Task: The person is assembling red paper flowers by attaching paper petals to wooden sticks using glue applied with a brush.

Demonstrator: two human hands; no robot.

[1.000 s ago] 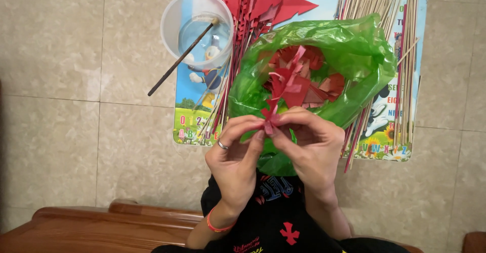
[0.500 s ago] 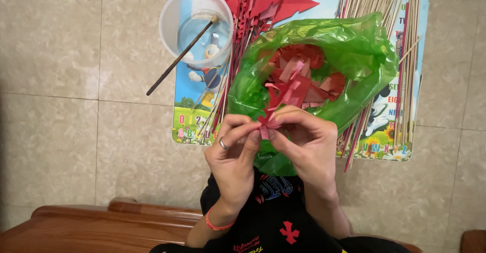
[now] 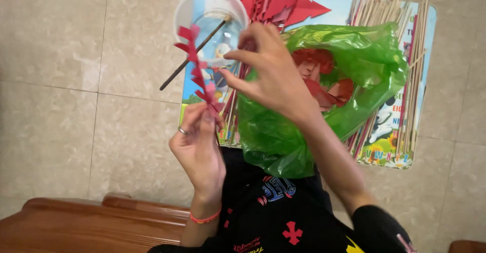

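Two hands at work: left hand (image 3: pixel 198 144) pinching the base of a zigzag red strip (image 3: pixel 196 66), right hand (image 3: pixel 276 76) loose, fingertips touching its middle. Strip raised before a clear cup (image 3: pixel 183 11) with a stick (image 3: pixel 195 50). Right of that, green bag (image 3: pixel 354 55) with more red pieces (image 3: pixel 316 63); sticks (image 3: pixel 412 76) far right. Seemingly one strip of many in hand.

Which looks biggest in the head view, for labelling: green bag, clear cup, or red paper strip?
1. Green bag, clearly largest.
2. Clear cup.
3. Red paper strip, smallest, though held nearer the camera.
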